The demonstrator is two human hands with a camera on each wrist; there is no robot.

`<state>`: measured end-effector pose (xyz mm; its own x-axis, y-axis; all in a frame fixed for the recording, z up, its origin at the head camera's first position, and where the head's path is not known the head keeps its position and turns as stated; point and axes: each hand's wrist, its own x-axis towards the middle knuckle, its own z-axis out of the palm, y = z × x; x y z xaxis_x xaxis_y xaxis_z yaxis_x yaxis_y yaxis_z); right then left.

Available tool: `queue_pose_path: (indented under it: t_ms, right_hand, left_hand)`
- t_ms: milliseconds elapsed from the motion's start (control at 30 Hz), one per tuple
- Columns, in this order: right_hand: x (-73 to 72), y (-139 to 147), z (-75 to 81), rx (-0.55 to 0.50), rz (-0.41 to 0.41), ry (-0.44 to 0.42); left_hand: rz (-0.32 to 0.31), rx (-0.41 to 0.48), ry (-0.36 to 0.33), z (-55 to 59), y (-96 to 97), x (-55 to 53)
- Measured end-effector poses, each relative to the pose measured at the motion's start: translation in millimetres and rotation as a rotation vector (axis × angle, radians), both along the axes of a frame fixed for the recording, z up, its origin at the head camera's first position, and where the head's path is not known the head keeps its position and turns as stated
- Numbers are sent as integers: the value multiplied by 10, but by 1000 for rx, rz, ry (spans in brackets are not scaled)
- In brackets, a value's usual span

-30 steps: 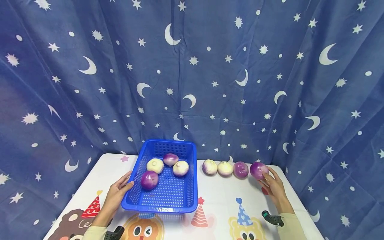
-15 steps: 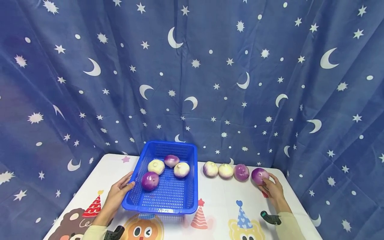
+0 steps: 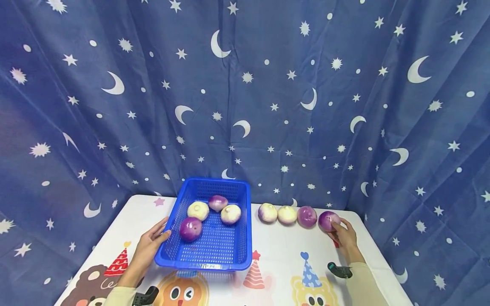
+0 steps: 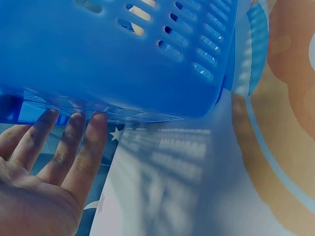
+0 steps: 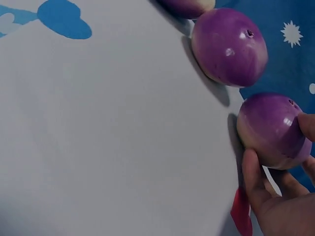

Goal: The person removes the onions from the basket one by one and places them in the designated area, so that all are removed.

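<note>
My left hand (image 3: 147, 246) holds the left side of a blue plastic basket (image 3: 250, 238), thumb at the rim. In the left wrist view, its fingertips touch the basket's underside. Inside lie a purple turnip (image 3: 190, 229) and several paler turnips, one of them whitish (image 3: 197, 211). To the right, my right hand (image 3: 346, 240) grips a purple-and-white turnip (image 5: 270, 128) at the end of a row, thumb on top and fingers around the near side. Beside it sits another purple turnip (image 3: 307, 216), then a cream one (image 3: 287, 215) and a cream-and-purple one (image 3: 267, 212).
A white tablecloth (image 3: 283, 250) with cartoon animals and party hats covers the table. A dark blue curtain (image 3: 245, 106) with moons and stars hangs right behind its back edge. Black straps with devices (image 3: 340, 270) sit at the wrists.
My right hand and its turnip have shifted slightly toward me and to the left. The left hand and basket stay in place; the head view sways a little.
</note>
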<state>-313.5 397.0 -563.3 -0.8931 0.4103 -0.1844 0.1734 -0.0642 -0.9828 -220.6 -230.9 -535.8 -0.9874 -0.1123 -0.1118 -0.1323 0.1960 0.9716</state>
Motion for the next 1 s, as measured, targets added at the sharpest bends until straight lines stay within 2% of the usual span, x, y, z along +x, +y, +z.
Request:
queue_pose_path:
  t_ms: [200, 400, 667, 800, 1000]
  right_hand:
    - [18, -11, -11, 111, -29, -14]
    - [67, 26, 26, 53, -55, 13]
    - [140, 96, 97, 34, -109, -38]
    - [188, 104, 169, 53, -131, -5]
    - [298, 46, 341, 11, -89, 82]
  left_hand:
    - [-3, 17, -14, -1, 22, 1]
    - [-3, 10, -11, 6, 31, -12]
    - [-2, 7, -26, 42, -1, 22]
    - [-8, 13, -22, 48, 0, 23]
    - [-5, -2, -23, 47, 5, 8]
